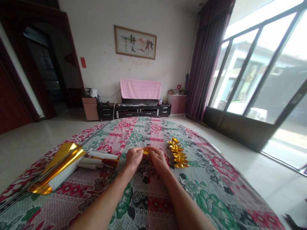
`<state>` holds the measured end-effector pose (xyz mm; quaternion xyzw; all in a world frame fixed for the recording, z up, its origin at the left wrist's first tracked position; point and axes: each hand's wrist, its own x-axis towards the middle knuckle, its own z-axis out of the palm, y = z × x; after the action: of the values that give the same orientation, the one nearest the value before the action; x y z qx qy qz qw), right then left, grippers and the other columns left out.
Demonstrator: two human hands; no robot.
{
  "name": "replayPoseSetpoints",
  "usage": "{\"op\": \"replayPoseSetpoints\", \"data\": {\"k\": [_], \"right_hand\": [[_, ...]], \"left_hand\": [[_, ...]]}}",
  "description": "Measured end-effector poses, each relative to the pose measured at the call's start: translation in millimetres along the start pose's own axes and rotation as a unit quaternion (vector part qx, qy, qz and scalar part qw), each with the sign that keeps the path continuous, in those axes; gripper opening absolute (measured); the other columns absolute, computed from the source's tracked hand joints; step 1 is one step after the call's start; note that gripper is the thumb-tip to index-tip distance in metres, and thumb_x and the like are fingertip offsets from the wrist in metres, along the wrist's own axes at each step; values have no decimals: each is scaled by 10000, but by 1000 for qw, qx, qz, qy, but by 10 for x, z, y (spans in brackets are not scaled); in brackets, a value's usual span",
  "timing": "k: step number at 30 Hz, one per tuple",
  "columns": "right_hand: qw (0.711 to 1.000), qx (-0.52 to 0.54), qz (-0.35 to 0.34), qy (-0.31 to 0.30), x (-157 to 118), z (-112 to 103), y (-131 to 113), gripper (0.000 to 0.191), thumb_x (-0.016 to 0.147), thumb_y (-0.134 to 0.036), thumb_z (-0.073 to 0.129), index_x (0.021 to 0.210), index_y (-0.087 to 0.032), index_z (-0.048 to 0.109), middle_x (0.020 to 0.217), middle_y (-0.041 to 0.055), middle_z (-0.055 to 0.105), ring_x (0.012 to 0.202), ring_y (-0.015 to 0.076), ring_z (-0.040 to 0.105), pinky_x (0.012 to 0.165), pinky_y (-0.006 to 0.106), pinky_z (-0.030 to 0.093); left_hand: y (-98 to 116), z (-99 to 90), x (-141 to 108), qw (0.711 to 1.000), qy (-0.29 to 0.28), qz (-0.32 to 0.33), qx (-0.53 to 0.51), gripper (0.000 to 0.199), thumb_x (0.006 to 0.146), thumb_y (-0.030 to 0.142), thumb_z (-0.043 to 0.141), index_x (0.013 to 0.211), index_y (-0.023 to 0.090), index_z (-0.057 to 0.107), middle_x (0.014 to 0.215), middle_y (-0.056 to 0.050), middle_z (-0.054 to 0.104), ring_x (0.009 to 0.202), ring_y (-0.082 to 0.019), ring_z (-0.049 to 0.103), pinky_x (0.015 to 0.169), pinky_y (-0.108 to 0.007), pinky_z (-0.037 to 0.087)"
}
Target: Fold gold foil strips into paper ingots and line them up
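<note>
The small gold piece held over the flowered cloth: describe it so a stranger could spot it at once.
Find the big flowered cloth with the curved edge. Near its middle, the left hand and right hand pinch a small shiny gold piece between them. Unlike the row of pointed gold pieces to the right and the larger gold sheet to the left, it alone is held.

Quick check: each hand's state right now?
Left hand: closed, pinching one side of a small, shiny gold foil piece.
Right hand: closed, pinching the same piece's other side.
</note>
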<state>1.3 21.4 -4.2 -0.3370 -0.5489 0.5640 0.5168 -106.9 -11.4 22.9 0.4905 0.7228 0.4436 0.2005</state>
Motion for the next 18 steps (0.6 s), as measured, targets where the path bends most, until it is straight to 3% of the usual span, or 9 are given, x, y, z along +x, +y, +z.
{"op": "replayPoseSetpoints", "data": {"k": [12, 18], "right_hand": [[997, 62, 38, 4, -44, 12, -160, 351, 743, -429, 510, 940, -180, 662, 862, 57, 688, 743, 194, 645, 615, 278, 518], [997, 55, 24, 40, -4, 13, -32, 319, 652, -289, 575, 941, -164, 626, 926, 68, 665, 791, 193, 640, 646, 279, 514]], "left_hand": [[5, -58, 29, 1000, -9, -11, 8, 291, 794, 247, 423, 822, 189, 707, 717, -17, 713, 711, -138, 647, 576, -182, 464], [-55, -61, 112, 988, -64, -87, -105, 330, 793, 286, 386, 926, 172, 666, 749, -33, 717, 659, -134, 668, 519, -182, 479]]}}
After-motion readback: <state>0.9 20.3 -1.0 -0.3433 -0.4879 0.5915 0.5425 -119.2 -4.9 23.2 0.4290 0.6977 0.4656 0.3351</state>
